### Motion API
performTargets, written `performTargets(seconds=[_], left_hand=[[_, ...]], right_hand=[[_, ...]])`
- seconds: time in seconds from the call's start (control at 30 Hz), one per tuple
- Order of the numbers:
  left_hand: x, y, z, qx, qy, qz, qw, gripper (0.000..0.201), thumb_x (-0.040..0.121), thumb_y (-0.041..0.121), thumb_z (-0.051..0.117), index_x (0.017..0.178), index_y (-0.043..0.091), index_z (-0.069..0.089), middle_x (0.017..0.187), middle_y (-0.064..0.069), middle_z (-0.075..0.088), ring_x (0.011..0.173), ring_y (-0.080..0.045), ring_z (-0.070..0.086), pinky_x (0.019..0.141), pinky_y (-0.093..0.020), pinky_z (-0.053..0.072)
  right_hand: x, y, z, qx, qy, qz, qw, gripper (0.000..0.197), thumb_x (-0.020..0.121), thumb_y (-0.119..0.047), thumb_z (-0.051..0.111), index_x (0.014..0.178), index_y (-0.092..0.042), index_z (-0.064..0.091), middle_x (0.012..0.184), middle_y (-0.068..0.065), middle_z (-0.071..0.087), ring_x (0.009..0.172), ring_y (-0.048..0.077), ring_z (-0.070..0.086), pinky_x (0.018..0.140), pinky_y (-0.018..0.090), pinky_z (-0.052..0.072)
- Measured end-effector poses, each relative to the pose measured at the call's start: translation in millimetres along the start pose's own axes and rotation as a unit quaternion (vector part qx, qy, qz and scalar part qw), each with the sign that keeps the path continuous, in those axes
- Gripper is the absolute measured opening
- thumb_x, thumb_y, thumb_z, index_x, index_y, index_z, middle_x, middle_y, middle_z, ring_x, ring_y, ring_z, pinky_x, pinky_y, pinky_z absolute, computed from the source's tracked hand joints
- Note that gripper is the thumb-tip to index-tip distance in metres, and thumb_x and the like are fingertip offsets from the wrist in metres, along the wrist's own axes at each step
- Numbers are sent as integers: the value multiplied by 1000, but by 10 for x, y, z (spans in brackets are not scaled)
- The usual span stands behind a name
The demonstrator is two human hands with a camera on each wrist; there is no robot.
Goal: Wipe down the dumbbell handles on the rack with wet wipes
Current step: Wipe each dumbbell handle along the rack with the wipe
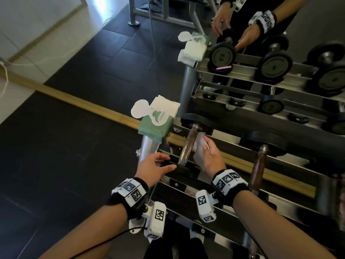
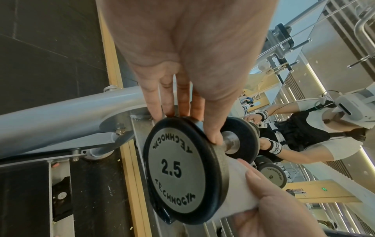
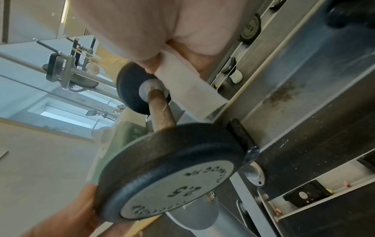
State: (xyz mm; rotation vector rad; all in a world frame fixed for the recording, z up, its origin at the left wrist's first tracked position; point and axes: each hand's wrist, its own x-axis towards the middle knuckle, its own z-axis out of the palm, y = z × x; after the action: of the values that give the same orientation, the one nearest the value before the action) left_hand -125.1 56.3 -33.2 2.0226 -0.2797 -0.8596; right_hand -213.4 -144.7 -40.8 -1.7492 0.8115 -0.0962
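While the small black dumbbell marked 2.5 (image 1: 188, 144) lies across the rails at the left end of the steel dumbbell rack (image 1: 280, 202), the left hand (image 1: 155, 168) curls thumb and fingers round the rim of its near plate (image 2: 178, 170), a grip closed on the disc edge. The right hand (image 1: 210, 156) pinches a folded white wet wipe (image 1: 198, 146) just right of the rusty brown knurled handle (image 3: 161, 112); whether the cloth touches the bar I cannot tell. On the grey post at the rack's left end, just beyond the dumbbell's far plate, sits a green soft pack of wipes (image 1: 155, 126), its round white lid flipped open, with loose white sheets (image 1: 164, 104) piled on its far side. To the right, well apart, a second dumbbell with a brown handle (image 1: 258, 165) rests on the same rails, leaving bare rail between the two. A mirror stands just behind the rack, and dark floor tiles (image 1: 65, 165) spread to the left.
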Motion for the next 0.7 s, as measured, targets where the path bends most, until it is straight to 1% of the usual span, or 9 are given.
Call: performTargets(seconds=[0.07, 0.1, 0.17, 0.2, 0.33, 0.47, 0.5, 0.6, 0.7], left_hand=[[9, -19, -5, 0, 1, 1, 1000, 29, 77, 33, 83, 101, 33, 66, 108, 11, 68, 102, -6, 65, 66, -10, 51], [13, -28, -11, 3, 1, 2, 1000, 30, 77, 33, 83, 101, 33, 66, 108, 11, 68, 102, -5, 65, 70, -11, 50], [22, -43, -18, 11, -1, 4, 1000, 30, 76, 35, 83, 102, 33, 66, 107, 13, 68, 102, -5, 64, 79, -14, 49], [28, -48, -20, 12, -1, 5, 1000, 31, 76, 36, 83, 102, 34, 66, 108, 13, 68, 103, -5, 64, 83, -17, 50], [26, -52, -17, 7, -5, 5, 1000, 32, 77, 35, 83, 104, 33, 66, 110, 12, 67, 106, -6, 63, 95, -28, 52], [33, -40, -25, 2, -8, 3, 1000, 32, 77, 34, 83, 103, 32, 66, 111, 11, 68, 107, -7, 63, 94, -27, 52], [38, -40, -29, 1, -10, 2, 1000, 32, 77, 34, 83, 103, 32, 66, 110, 11, 67, 107, -7, 63, 92, -26, 53], [56, -51, -44, -9, -20, -3, 1000, 32, 77, 34, 83, 103, 33, 66, 111, 11, 67, 108, -8, 63, 87, -24, 55], [62, -63, -46, -13, -21, -5, 1000, 32, 76, 35, 83, 103, 34, 66, 111, 12, 66, 108, -8, 63, 83, -22, 53]], right_hand=[[21, -30, 69, 14, -22, 8, 1000, 42, 106, -35, 36, 148, -35, 38, 145, -9, 45, 131, 8, 40, 109, 32, 35], [24, -32, 91, 24, -34, 9, 999, 43, 106, -33, 36, 149, -37, 35, 143, -15, 43, 129, 0, 38, 109, 24, 32], [33, -25, 111, 37, -56, 9, 998, 45, 106, -28, 37, 148, -43, 29, 128, -28, 46, 111, -22, 41, 95, -1, 30], [37, -20, 116, 38, -67, 14, 997, 46, 106, -27, 38, 146, -47, 26, 122, -32, 45, 104, -26, 44, 89, -4, 30], [-18, 65, 179, 40, -112, 19, 993, 53, 107, -22, 35, 155, -36, 17, 152, -15, 27, 135, -2, 25, 120, 26, 19], [-142, 145, 265, 34, -120, 14, 992, 56, 106, -16, 36, 155, -33, 15, 154, -17, 20, 131, -12, 19, 98, -5, 17], [-127, 127, 270, 34, -119, 11, 992, 56, 106, -15, 36, 155, -31, 15, 156, -15, 18, 134, -10, 18, 98, -5, 18], [71, 38, 257, 28, -84, -9, 996, 54, 106, -14, 37, 155, -24, 17, 161, -1, 23, 148, 12, 23, 112, 17, 22], [188, -86, 210, 70, -78, 28, 994, 51, 107, -26, 34, 154, -37, 20, 160, 1, 26, 147, 22, 27, 106, 25, 23]])
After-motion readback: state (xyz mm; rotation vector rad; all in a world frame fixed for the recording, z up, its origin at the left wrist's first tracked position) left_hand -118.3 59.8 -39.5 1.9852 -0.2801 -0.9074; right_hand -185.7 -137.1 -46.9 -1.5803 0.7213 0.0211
